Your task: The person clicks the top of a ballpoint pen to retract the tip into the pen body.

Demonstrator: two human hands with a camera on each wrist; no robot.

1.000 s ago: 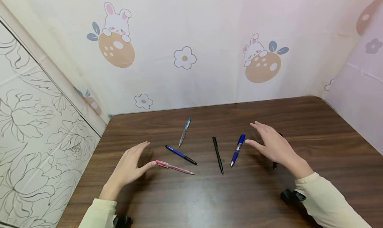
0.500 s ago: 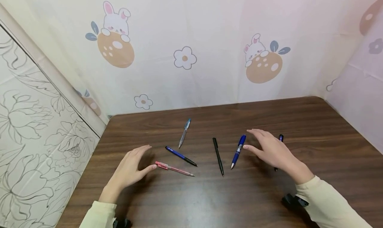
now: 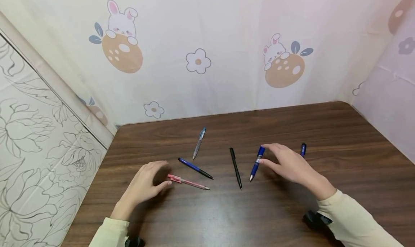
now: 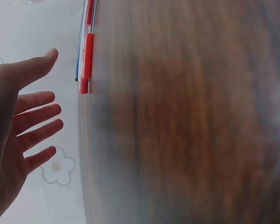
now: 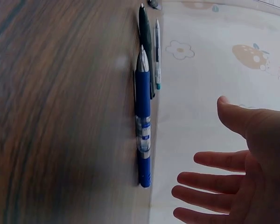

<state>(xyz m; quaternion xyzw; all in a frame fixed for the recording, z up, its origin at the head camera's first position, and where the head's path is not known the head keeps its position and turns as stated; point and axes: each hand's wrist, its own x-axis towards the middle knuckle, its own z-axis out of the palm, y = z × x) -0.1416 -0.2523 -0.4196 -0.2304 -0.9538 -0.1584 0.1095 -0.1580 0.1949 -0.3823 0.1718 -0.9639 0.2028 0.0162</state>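
My left hand hovers over the table's left side with its fingers spread loosely, holding nothing. Its thumb is close to the clip end of a pink-red pen. Behind that lies a blue pen with a black grip. My right hand is above the table, its fingers relaxed beside a thick blue pen. A gap separates that hand from the blue pen in the right wrist view. In the left wrist view, the left hand is apart from the red pen.
A slim black pen lies mid-table, and a clear pen with a teal top lies further back. Another dark blue pen is partly hidden behind the right hand. A patterned curtain stands behind the brown wooden table.
My right hand has moved left and slightly lower, closer to the thick blue pen, uncovering the dark pen's top behind it. My left hand has shifted slightly right and downward. The pens lie unmoved.
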